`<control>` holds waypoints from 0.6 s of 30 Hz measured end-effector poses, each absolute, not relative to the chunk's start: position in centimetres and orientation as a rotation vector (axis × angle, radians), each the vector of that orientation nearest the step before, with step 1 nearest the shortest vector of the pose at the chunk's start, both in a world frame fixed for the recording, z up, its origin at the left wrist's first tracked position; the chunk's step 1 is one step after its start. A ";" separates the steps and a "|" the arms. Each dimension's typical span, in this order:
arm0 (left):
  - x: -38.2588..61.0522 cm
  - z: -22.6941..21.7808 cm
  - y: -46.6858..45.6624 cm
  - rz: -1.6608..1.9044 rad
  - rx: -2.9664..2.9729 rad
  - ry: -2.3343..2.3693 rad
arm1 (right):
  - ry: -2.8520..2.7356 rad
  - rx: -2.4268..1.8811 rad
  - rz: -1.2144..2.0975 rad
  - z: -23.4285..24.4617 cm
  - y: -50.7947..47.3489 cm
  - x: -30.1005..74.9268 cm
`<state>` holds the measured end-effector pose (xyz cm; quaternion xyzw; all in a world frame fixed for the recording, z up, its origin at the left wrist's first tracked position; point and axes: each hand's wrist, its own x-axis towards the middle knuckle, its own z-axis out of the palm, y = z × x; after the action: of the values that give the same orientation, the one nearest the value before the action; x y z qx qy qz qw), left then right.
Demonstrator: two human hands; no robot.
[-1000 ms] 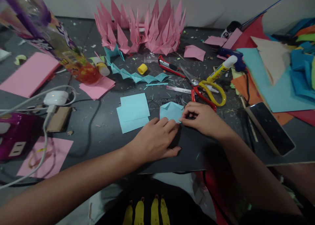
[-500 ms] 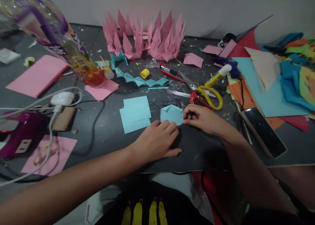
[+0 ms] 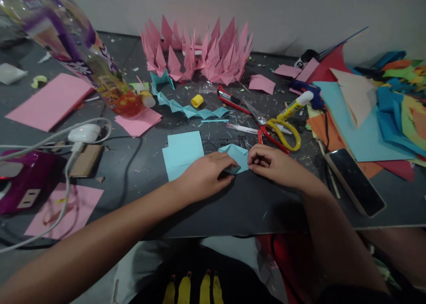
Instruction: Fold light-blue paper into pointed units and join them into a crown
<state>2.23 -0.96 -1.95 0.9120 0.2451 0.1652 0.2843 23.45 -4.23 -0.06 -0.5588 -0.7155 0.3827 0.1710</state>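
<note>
A small light-blue paper (image 3: pixel 238 154) with its top corners folded in lies on the dark table between my hands. My right hand (image 3: pixel 271 163) has its fingers curled, with thumb and forefinger pinching the paper's right edge. On the left side, my left hand (image 3: pixel 208 173) rests over the paper's edge, its bent fingers and thumb closed about the lower left corner, which they partly hide. Just left of that hand lie light-blue paper squares (image 3: pixel 183 148), overlapping and partly covered by it.
Behind stand pink folded-paper rings (image 3: pixel 196 55) and a blue folded strip (image 3: pixel 189 110). Scissors (image 3: pixel 282 133), a red cutter (image 3: pixel 229 98), a glue stick (image 3: pixel 296 105) and a phone (image 3: pixel 355 182) lie rightward. Leftward are a bottle (image 3: pixel 109 80), pink paper (image 3: pixel 49 100) and cables (image 3: pixel 68 184).
My left hand has shifted slightly up and left, its thumb moving from the table up to the paper's lower edge. My right hand stays at the right edge.
</note>
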 end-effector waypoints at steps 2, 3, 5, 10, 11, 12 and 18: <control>2.6 -2.0 -1.1 0.466 2.417 0.693 | -2.040 -1.593 1.069 0.0 -4.2 23.4; 2.7 -2.0 -1.2 0.475 2.405 0.712 | -2.044 -1.595 1.063 0.0 -4.2 23.3; 3.0 -1.9 -1.4 0.488 2.380 0.747 | -2.058 -1.596 1.044 0.0 -4.3 23.2; 3.2 -1.4 -1.4 0.492 2.311 0.790 | -2.078 -1.664 0.928 0.0 -4.5 22.6; 3.2 -1.4 -1.4 0.491 2.304 0.788 | -2.080 -1.680 0.905 0.0 -4.6 22.5; 3.2 -1.4 -1.4 0.491 2.299 0.785 | -2.083 -1.690 0.889 0.0 -4.6 22.4; 3.3 -1.8 -1.2 0.543 2.269 0.769 | -2.079 -1.689 0.876 -0.2 -4.7 22.4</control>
<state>3.29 -1.23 -1.77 0.8700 0.2947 0.2082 0.3361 22.36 -4.68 -0.23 -0.5915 -0.7281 0.3069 0.1608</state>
